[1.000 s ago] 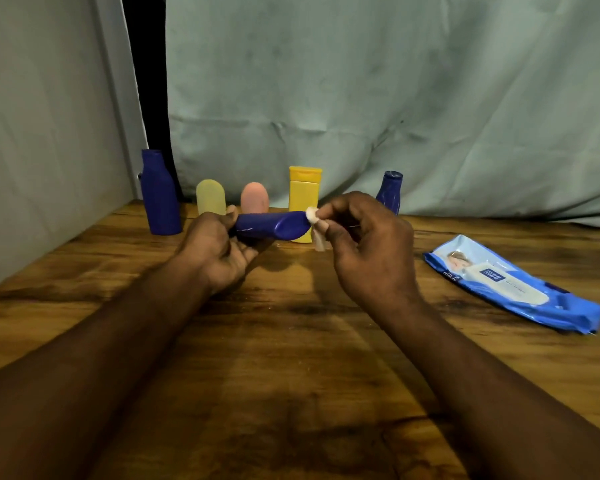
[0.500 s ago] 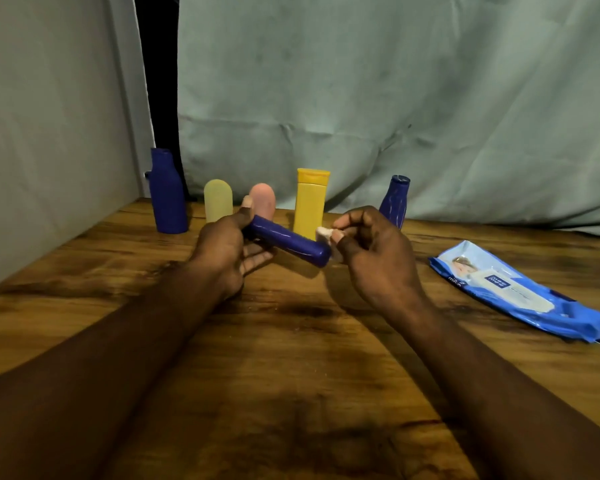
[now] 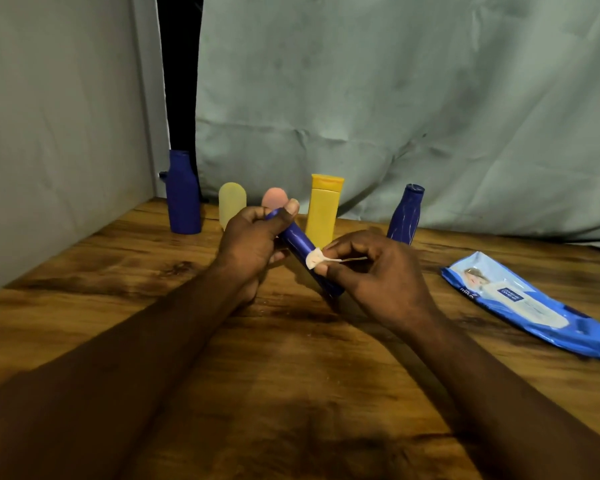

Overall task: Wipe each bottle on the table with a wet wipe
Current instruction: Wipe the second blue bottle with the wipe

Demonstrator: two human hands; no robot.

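My left hand (image 3: 253, 244) grips the upper end of a slim dark blue bottle (image 3: 300, 242), which slants down to the right above the table. My right hand (image 3: 374, 271) pinches a small folded white wet wipe (image 3: 315, 258) and presses it against the bottle's side near its lower half. Along the back stand a tall dark blue bottle (image 3: 183, 194), a pale yellow bottle (image 3: 232, 204), a pink bottle (image 3: 274, 198) partly hidden by my left hand, a yellow bottle (image 3: 323, 207) and a small blue bottle (image 3: 405, 214).
A blue pack of wet wipes (image 3: 530, 306) lies flat on the wooden table (image 3: 291, 375) at the right. A grey cloth backdrop (image 3: 395, 98) hangs behind the bottles, and a grey wall (image 3: 56, 133) closes the left side.
The slim blue bottle has tilted from level to steeply slanted, its right end dropping toward me. My right hand has moved the wipe from the bottle's tip onto its side.
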